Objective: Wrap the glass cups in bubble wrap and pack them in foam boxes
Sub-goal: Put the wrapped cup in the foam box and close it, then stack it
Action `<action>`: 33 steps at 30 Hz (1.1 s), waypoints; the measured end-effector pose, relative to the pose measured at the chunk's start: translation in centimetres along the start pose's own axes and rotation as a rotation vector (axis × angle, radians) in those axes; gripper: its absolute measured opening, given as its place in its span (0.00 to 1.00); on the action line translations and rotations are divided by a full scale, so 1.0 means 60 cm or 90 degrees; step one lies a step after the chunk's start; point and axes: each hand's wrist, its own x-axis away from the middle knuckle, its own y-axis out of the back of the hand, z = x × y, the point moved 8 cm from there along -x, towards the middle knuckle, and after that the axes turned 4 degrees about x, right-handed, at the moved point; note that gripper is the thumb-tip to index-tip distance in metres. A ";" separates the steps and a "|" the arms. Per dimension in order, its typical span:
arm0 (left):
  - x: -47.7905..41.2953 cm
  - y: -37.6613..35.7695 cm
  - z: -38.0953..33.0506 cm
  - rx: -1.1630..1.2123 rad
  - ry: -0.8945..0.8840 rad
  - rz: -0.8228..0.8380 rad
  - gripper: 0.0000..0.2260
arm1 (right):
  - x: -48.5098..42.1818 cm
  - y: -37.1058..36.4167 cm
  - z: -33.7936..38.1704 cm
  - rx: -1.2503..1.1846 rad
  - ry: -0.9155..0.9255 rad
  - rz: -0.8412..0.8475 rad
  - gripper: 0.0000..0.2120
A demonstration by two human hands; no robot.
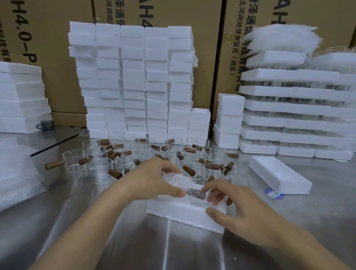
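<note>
Steel, brushed and streaked with reflections, makes up the bench (167, 250) that fills the foreground. Two bare forearms reach in from the bottom corners and meet over an open foam box (181, 213) that sits flat on the bench.

A wrapped cup (184, 181), bundled in bubble wrap with something dark showing through it, sits partly down in the box's cavity. The left hand (150, 179) holds this bundle, its fingers (171, 169) curled over the top and the thumb pressed against the near side. The right hand (239, 206) is at the box's right end, its fingers (215, 195) bent down into the cavity and the thumb on the outside of the near wall, so the wall is pinched between them. Whether those fingertips also touch the wrap cannot be told.

Right of the box lies a foam lid (279, 175), flat on the bench, with a small blue sticker (274, 195) at its near edge. On the left, a heap of clear plastic sheets (8, 167) spreads over the bench.

Just behind the hands stand the unwrapped glass cups (101, 171), crowded together, each with a brown wooden handle (52, 165).

Farther back rises a tall block of stacked foam boxes (134, 81), with two shorter stacks (229, 121) to its right. At far right, layers of foam trays (298, 109) hold more glassware, topped by fanned white sheets (281, 37). Foam slabs (14, 97) are piled at far left, with a grey mug (47, 125) beside them. Printed cardboard cartons (54, 35) form the back wall.
</note>
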 end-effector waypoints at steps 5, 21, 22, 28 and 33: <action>0.000 -0.003 -0.005 -0.009 -0.005 -0.023 0.29 | -0.001 -0.002 -0.003 0.013 -0.010 0.000 0.21; 0.014 -0.014 0.017 0.082 0.000 0.219 0.34 | 0.093 0.109 -0.359 0.224 -0.583 -0.123 0.33; 0.015 -0.017 0.022 0.057 0.004 0.228 0.37 | 0.096 0.107 -0.364 0.223 -0.592 -0.120 0.31; 0.014 -0.022 0.009 0.069 -0.025 0.171 0.37 | 0.063 0.124 -0.316 0.092 -0.484 -0.303 0.06; 0.008 -0.042 -0.004 0.069 -0.051 0.139 0.38 | 0.044 0.126 -0.255 0.114 -0.353 -0.336 0.05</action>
